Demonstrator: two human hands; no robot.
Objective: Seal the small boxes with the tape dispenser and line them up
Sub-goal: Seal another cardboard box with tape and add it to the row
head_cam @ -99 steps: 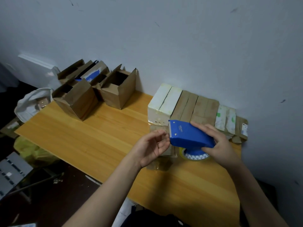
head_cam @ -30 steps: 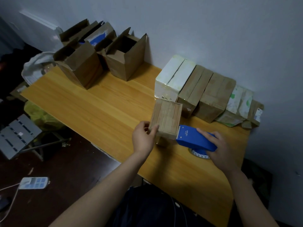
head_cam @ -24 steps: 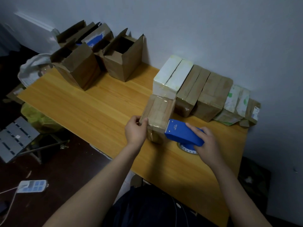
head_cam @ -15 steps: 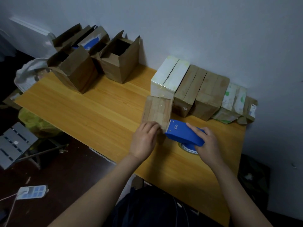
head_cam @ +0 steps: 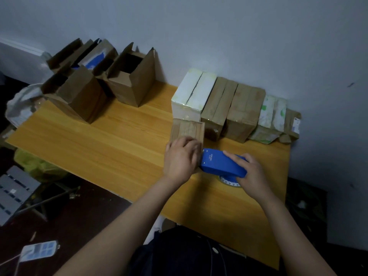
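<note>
A small brown cardboard box (head_cam: pixel 188 129) with taped flaps lies on the wooden table (head_cam: pixel 111 144), just in front of a row of sealed boxes (head_cam: pixel 231 108) along the wall. My left hand (head_cam: pixel 182 159) lies palm-down over the box's near end, pressing on it. Right beside it, my right hand (head_cam: pixel 252 173) grips the blue tape dispenser (head_cam: pixel 221 163), whose front edge touches the box's near side. The tape roll (head_cam: pixel 229 180) shows under the dispenser.
Several open brown boxes (head_cam: pixel 103 82) stand at the table's far left against the wall. A white bag (head_cam: pixel 22 104) hangs off the left edge. On the floor are a power strip (head_cam: pixel 37 251) and a grey rack (head_cam: pixel 14 193).
The box was tipped up and turned by my left hand, then laid flat. My left hand moved from its side onto its near end. The dispenser stayed at the box's edge.
</note>
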